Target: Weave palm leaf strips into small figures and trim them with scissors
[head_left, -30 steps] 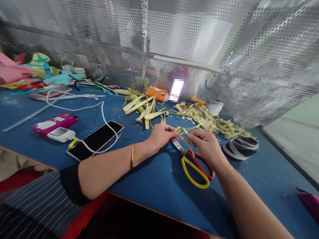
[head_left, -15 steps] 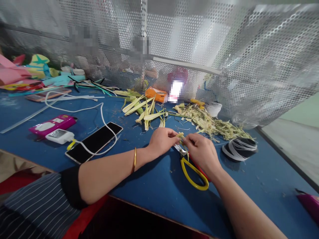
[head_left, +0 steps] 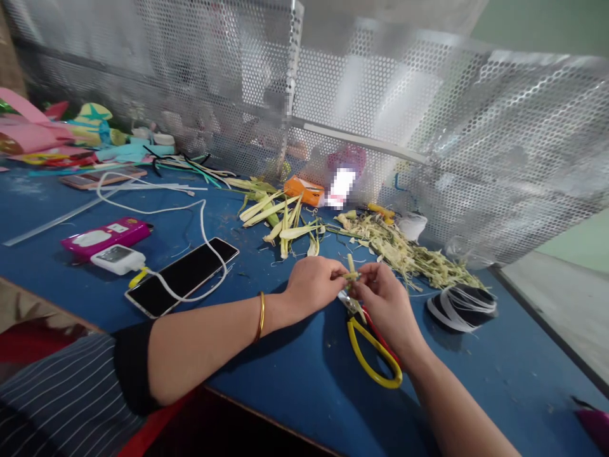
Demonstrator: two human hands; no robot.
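Observation:
Between my two hands is a small piece of pale green plant strip (head_left: 351,276), pinched from both sides. My left hand (head_left: 316,282) grips its left end with thumb and fingertips. On the other side, my right hand (head_left: 384,301) has its fingers closed around the same piece, part of which is hidden. Scissors (head_left: 375,355) with one yellow and one red handle lie on the blue table just below, partly under my right hand. Beyond my hands are loose pale green husk strips (head_left: 297,231) and a heap of shredded plant pieces (head_left: 404,244).
A spool wound with white strip (head_left: 461,308) sits at right. On the left lie a black phone (head_left: 183,276), a white cable (head_left: 204,222), a power bank (head_left: 118,259) and a magenta device (head_left: 107,238). An orange packet (head_left: 304,190) stands by the perforated screen (head_left: 361,89).
The view has shifted, so the table items sit slightly lower and to the right. The strip between my fingers has turned, with one end now pointing up.

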